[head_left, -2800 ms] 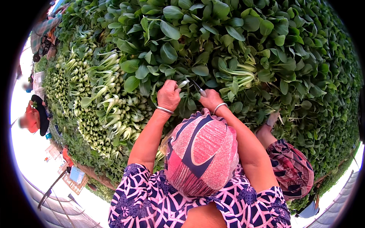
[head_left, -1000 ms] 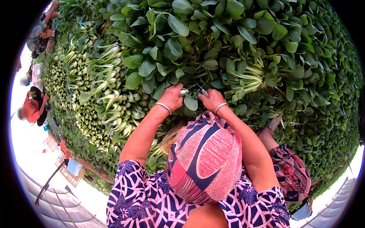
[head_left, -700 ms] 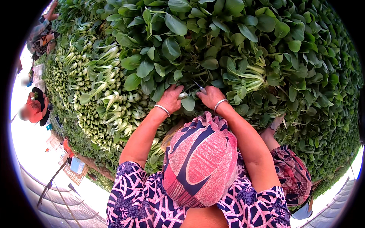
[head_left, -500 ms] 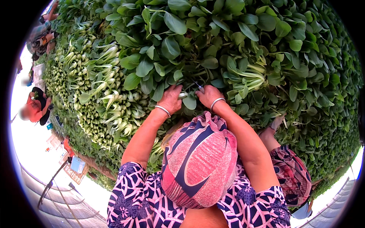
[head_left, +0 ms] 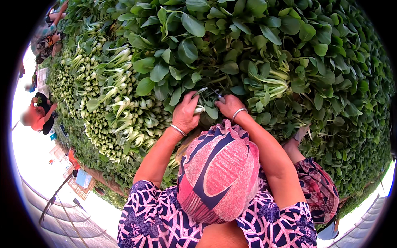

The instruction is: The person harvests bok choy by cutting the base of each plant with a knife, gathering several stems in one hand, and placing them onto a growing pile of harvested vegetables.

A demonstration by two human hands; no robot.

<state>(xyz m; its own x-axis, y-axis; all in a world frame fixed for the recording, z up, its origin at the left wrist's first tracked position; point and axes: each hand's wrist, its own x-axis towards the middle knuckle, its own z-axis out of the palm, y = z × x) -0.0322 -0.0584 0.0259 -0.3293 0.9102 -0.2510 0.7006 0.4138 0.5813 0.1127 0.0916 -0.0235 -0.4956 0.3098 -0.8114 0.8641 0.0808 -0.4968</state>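
Observation:
My left hand (head_left: 187, 112) is closed around a small bok choy (head_left: 199, 110); its pale stem end pokes out past the fingers and a broad leaf hangs beside it. Just to the right, my right hand (head_left: 230, 106) grips a small knife (head_left: 221, 98), its thin blade pointing forward and left among the leaves. A narrow gap separates the two hands. Standing bok choy plants (head_left: 188, 50) crowd right up to them from ahead. Leaves partly hide the blade and the plant's lower part.
Cut bok choy (head_left: 120, 109) lies in dense rows at left, pale stems showing. Another small bunch (head_left: 275, 84) rests on the leaves at right. My foot (head_left: 301, 133) is planted among plants at right. Another person (head_left: 38, 113) crouches at far left, near crates (head_left: 82, 180).
My left hand has drawn back slightly, and the bok choy's pale stem end now shows beside its fingers. My right hand with the knife has shifted a little right and nearer.

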